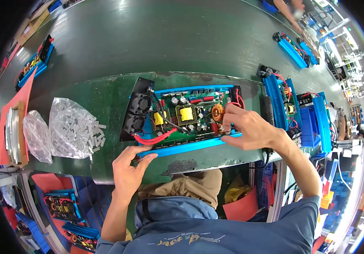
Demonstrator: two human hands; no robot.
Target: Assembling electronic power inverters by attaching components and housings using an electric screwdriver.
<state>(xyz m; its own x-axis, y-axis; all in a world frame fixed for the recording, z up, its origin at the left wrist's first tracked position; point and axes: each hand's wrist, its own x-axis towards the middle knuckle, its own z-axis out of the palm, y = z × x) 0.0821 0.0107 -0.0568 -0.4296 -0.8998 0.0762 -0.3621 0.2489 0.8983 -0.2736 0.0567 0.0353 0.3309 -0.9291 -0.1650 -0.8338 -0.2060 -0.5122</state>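
An open power inverter (199, 146) lies in front of me: a blue metal housing around a green circuit board (199, 125). Two black fans (139, 112) sit on its left end plate, and thick red wires (158, 137) run from there. Yellow-wound transformers (186, 114) and a copper coil (218, 112) stand on the board. My left hand (129, 171) pinches the housing's near left corner; a thin sliver shows between thumb and forefinger. My right hand (251, 129) bends over the board's right end, fingers closed beside the coil, thumb near the front rim. Its fingertips hide what they grip.
Clear bags, one with small grey pieces (74, 131), lie left on the green bench (106, 169). More inverters (277, 101) and a blue bin (309, 127) stand right. A black tool (267, 112) lies beside my right hand. Another person's arm (287, 15) reaches in at far right.
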